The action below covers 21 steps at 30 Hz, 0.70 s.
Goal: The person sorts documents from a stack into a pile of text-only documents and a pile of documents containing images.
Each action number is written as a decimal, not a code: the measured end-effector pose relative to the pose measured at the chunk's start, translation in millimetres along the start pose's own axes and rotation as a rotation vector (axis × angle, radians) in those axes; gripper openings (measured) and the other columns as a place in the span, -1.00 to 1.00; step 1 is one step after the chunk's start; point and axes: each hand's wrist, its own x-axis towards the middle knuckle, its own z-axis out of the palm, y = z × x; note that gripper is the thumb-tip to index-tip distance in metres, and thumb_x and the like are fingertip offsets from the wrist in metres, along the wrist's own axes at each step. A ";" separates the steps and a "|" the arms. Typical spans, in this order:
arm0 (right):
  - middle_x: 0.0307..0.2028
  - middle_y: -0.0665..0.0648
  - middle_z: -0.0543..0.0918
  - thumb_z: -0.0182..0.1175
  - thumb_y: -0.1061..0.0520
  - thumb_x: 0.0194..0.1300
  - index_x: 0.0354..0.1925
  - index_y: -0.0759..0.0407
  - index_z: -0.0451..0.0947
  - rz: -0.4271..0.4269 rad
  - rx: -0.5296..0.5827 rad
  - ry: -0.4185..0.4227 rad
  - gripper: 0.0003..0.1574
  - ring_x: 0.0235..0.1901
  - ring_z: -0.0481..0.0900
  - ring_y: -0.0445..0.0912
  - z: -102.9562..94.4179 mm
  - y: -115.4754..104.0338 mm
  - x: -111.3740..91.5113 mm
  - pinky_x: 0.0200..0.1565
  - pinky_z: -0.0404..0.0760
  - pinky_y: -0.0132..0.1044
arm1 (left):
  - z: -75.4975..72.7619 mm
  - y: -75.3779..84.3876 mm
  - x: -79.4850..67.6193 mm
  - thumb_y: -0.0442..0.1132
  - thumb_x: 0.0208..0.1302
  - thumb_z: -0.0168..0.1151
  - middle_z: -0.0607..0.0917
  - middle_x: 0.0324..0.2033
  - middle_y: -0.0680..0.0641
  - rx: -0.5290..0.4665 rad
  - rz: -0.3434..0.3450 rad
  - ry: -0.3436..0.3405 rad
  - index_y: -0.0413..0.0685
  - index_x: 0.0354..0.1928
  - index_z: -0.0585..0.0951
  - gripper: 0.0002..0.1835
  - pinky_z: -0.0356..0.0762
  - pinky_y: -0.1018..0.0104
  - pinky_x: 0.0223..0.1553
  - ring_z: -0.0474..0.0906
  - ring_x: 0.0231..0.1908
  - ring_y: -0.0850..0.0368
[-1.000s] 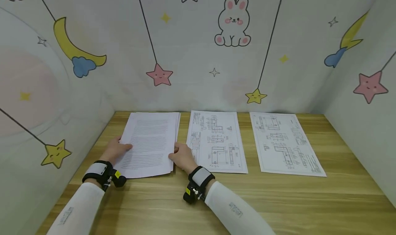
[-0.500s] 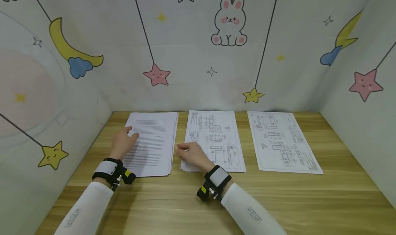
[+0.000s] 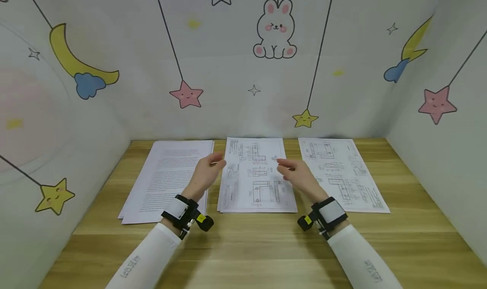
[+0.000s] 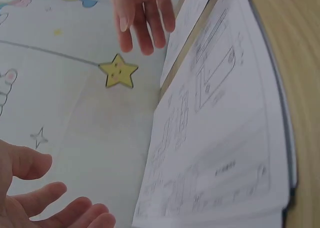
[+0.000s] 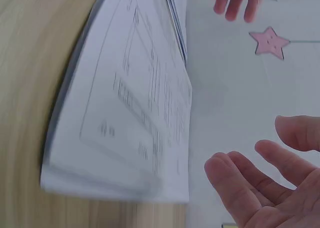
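In the head view a stack of sheets with technical drawings [image 3: 243,200] lies in the middle, between my two hands. Above its left side hovers my left hand [image 3: 205,175], fingers loosely bent and holding nothing. My right hand [image 3: 302,179], equally without a load, is over the gap at the stack's right edge. Both wrist views show spread, relaxed fingers: the left hand [image 4: 40,198] at lower left in one, the right hand [image 5: 270,183] at lower right in the other. The drawing stack [image 5: 110,148] shows several layers at its edge.
To the left lies a stack of text pages [image 3: 160,196], its lower sheets jutting out at the left. Another drawing sheet [image 3: 359,192] lies at the right. The wooden table [image 3: 258,251] meets a printed back wall [image 3: 236,115] just behind the papers.
Both hands have let go of the text pages and moved right, to either side of the middle drawing stack. The text pages now jut out at the left. The head view has shifted slightly.
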 end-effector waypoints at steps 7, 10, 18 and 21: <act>0.44 0.33 0.31 -0.05 -0.10 0.53 0.48 0.16 0.22 0.087 -0.104 0.100 -0.31 0.40 0.31 0.24 -68.4 38.9 -9.2 0.35 0.37 0.14 | 63.2 18.8 -8.9 -0.09 0.49 0.04 0.48 0.35 -0.17 -0.125 0.025 -0.136 0.04 0.39 0.42 -0.52 0.42 -0.03 0.31 0.49 0.27 -0.12; 0.48 0.42 0.18 -0.09 -0.11 0.54 0.51 0.18 0.13 0.150 -0.131 0.134 -0.26 0.46 0.17 0.31 -95.6 55.6 -14.7 0.39 0.27 0.21 | 91.1 23.5 -11.8 -0.08 0.49 0.04 0.48 0.35 -0.16 -0.196 0.001 -0.229 0.04 0.38 0.44 -0.53 0.42 0.00 0.32 0.49 0.27 -0.13; 0.51 0.53 -0.09 -0.17 -0.14 0.54 0.54 0.30 -0.09 0.335 -0.181 0.217 -0.15 0.49 -0.11 0.44 -143.0 94.3 -25.9 0.41 0.03 0.36 | 153.1 33.7 -13.5 -0.12 0.47 0.06 0.43 0.39 -0.19 -0.389 -0.108 -0.374 -0.12 0.40 0.40 -0.48 0.46 0.13 0.32 0.44 0.33 -0.09; 0.49 0.56 -0.08 -0.19 -0.14 0.54 0.53 0.36 -0.13 0.382 -0.218 0.234 -0.12 0.48 -0.10 0.45 -151.9 105.2 -29.5 0.42 0.04 0.35 | 170.8 36.6 -12.7 -0.15 0.44 0.08 0.45 0.37 -0.23 -0.468 -0.169 -0.381 -0.17 0.39 0.40 -0.47 0.44 0.13 0.33 0.44 0.33 -0.08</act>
